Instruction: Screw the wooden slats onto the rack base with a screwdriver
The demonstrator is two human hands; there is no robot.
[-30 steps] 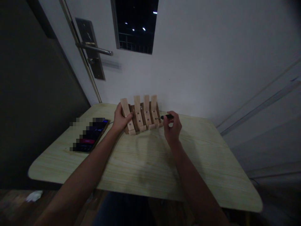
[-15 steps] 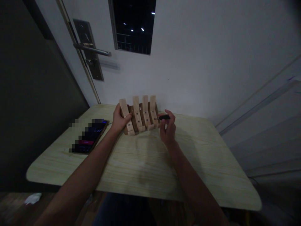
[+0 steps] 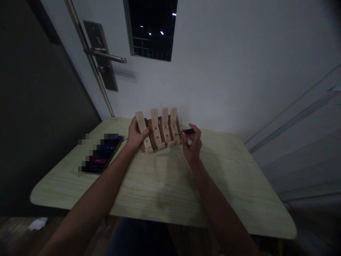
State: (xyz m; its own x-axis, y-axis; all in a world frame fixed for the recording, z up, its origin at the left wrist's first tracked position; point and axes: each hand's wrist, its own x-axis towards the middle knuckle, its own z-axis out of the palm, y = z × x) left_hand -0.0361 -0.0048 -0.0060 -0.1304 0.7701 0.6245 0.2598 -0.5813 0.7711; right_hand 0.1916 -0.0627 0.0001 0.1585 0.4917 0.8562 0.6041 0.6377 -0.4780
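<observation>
Wooden rack (image 3: pixel 160 129) of four upright slats at far edge of pale wood-grain desk (image 3: pixel 160 185), leftmost slat clasped by left hand (image 3: pixel 135 135); right hand (image 3: pixel 192 145) pinching small black screwdriver (image 3: pixel 188 132), tip at rightmost slat's screw; screw heads (image 3: pixel 156 137) showing in every slat

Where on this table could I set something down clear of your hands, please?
Bare: the table right of the right hand, and the near strip between the forearms. Crowded: the far edge, with left hand, wooden rack, dark tool; phone at left.
</observation>
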